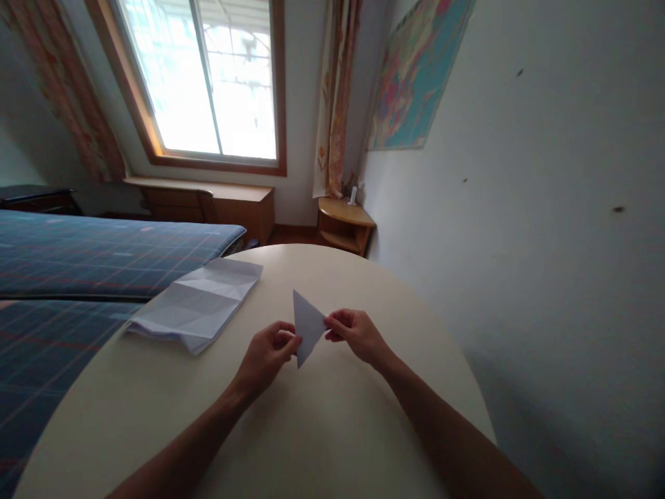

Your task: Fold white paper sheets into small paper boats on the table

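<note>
A small white sheet of paper folded into a triangle (307,327) is held up over the round table, between my two hands. My left hand (271,350) pinches its long left edge, thumb in front and fingers behind. At the pointed right corner, my right hand (356,334) grips the paper between thumb and fingertips. The fingers behind the paper are partly hidden. To the left lies a stack of creased white paper sheets (200,305), apart from both hands.
The round cream table (312,430) fills the foreground. Against its left side is a bed with a blue plaid mattress (114,253). A white wall (545,277) rises on the right. Beyond the table stand a small wooden corner stand (346,211) and a wooden desk (242,192) under the window.
</note>
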